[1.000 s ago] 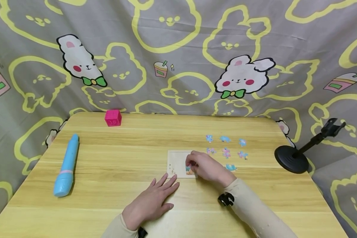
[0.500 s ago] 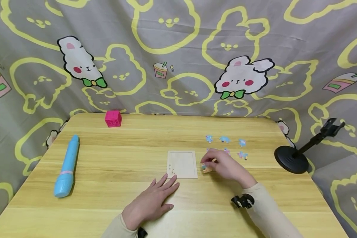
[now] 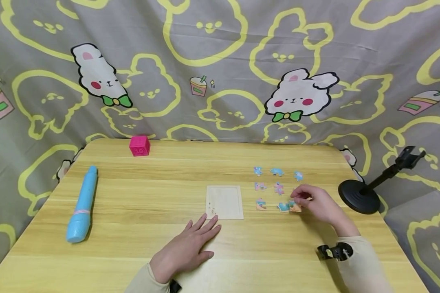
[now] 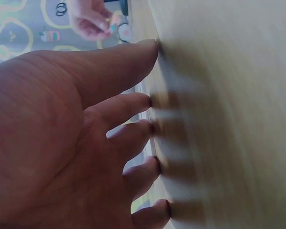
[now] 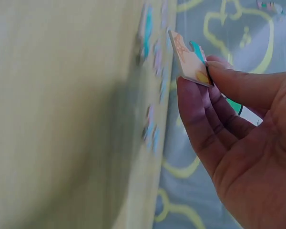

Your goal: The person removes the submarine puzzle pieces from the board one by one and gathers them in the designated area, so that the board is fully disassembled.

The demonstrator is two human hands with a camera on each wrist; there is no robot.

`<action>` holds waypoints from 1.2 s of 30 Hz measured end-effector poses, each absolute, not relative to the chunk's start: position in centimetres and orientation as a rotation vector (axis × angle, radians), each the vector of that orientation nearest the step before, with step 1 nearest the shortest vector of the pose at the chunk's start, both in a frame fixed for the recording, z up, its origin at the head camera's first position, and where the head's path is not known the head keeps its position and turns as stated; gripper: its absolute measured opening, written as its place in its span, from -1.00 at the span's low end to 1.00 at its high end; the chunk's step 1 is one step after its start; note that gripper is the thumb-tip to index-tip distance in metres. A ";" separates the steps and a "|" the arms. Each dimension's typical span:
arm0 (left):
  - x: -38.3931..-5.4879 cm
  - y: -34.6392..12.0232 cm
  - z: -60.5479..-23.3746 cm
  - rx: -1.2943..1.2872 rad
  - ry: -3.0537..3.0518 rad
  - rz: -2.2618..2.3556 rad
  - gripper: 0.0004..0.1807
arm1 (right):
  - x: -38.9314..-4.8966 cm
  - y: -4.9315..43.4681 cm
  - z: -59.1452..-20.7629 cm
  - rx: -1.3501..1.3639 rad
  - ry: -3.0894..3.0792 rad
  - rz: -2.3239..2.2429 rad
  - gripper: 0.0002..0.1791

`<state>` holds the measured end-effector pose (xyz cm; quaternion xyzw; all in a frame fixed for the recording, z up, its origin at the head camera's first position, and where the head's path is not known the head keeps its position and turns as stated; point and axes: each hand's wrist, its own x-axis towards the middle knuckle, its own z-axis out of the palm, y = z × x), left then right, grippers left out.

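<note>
Between thumb and fingers my right hand (image 3: 317,205) pinches a jigsaw puzzle piece (image 5: 187,59), orange and teal with a straight edge, close over the table at the right end of the loose pieces. In the head view it is beside a blue puzzle piece (image 3: 283,207). My left hand (image 3: 185,252) rests on the table with spread fingers, its fingertips at the lower edge of a pale wooden puzzle tray (image 3: 241,203). Small dark marks show at the tray's lower left. Another puzzle piece (image 3: 261,204), pink, blue and orange, lies right of the tray.
Several more blue and pink puzzle pieces (image 3: 278,188) lie in rows behind. A black stand (image 3: 361,197) is at the far right, a blue toy microphone (image 3: 82,207) at the left, and a pink cube (image 3: 139,146) at the back. A patterned curtain (image 3: 220,110) hangs behind the table.
My right hand has lifted the puzzle piece from the tray's lower right corner and carried it right, past the other pieces. My left hand has stayed in place.
</note>
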<state>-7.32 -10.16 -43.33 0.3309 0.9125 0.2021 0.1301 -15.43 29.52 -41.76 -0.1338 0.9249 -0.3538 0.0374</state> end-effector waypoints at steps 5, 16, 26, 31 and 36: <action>-7.5 -10.2 -43.3 0.949 2.639 0.600 -0.31 | -15.5 31.3 -42.4 -0.299 2.803 -1.087 -0.89; -7.5 -10.2 -43.3 0.968 2.603 0.596 -0.31 | -15.1 32.2 -43.8 -0.233 2.801 -0.940 -0.90; -7.5 -10.0 -43.4 0.996 2.651 0.546 -0.29 | -15.2 32.1 -43.7 -0.264 2.916 -0.800 -0.99; -7.5 -10.0 -43.3 0.997 2.683 0.482 -0.30 | -14.7 31.8 -43.4 -0.255 2.919 -0.809 -0.93; -7.5 -10.1 -43.3 1.018 2.733 0.415 -0.30 | -14.1 31.5 -43.2 -0.260 2.922 -0.825 -0.94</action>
